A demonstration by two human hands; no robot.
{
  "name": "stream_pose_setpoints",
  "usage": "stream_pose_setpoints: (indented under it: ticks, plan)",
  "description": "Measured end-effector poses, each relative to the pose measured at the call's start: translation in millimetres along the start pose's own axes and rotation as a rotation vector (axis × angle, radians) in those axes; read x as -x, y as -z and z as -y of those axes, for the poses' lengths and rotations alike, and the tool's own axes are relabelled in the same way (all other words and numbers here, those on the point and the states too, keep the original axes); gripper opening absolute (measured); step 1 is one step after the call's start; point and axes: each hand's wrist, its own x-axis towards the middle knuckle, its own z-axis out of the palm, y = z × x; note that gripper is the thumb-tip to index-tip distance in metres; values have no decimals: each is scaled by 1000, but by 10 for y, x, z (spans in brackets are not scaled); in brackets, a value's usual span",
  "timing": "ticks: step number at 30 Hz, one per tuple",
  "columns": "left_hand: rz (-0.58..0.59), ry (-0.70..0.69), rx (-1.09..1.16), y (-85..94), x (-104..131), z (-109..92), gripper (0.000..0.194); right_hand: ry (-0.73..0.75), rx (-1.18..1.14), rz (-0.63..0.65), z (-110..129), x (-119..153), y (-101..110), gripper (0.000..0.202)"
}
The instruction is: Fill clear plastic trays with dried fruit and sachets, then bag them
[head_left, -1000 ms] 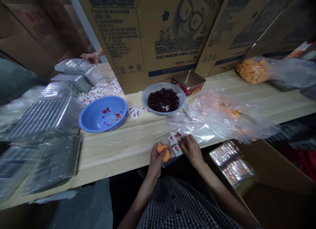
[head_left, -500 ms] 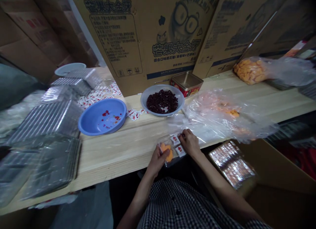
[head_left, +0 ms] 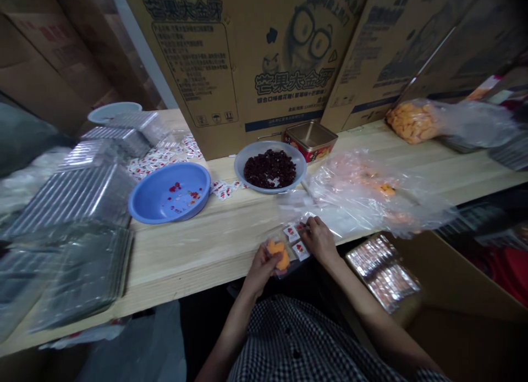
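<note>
A clear plastic tray (head_left: 292, 259) lies at the table's front edge, partly over it. Orange candy pieces (head_left: 277, 254) fill its left part, and two small white packets with red print (head_left: 291, 233) lie in its right part. My left hand (head_left: 263, 269) grips the left side, its thumb lying over the orange pieces. At the right side, my right hand (head_left: 318, 238) has its fingers bent and drawn together by the upper packet; what they pinch, if anything, is too small to make out.
Behind stand a grey bowl of dark red pieces (head_left: 270, 169), a blue basin (head_left: 170, 193) and a red tin (head_left: 311, 140). Stacked clear trays (head_left: 78, 198) fill the left. Thin plastic bags (head_left: 363, 189) lie to the right, above an open carton (head_left: 449, 283). Tall cardboard boxes (head_left: 247, 57) line the back.
The view has shifted slightly. Both hands stay at the tray, with the right fingers still beside the upper packet; little else differs.
</note>
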Motion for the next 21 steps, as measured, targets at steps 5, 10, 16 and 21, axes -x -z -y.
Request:
stream_pose_setpoints:
  ticks: [5,10,16,21]
  plan:
    - [-7,1,14,-5,7,-13,64,-32,52,147,1,-49,66,12]
    - [6,7,11,-34,-16,-21,67,-45,76,173,10,-55,84,23]
    - [-17,23,17,-48,-26,-19,66,-40,106,52,4,-46,20,10]
    - [-8,1,41,-89,-33,-5,69,27,20,57,16,-92,26,13]
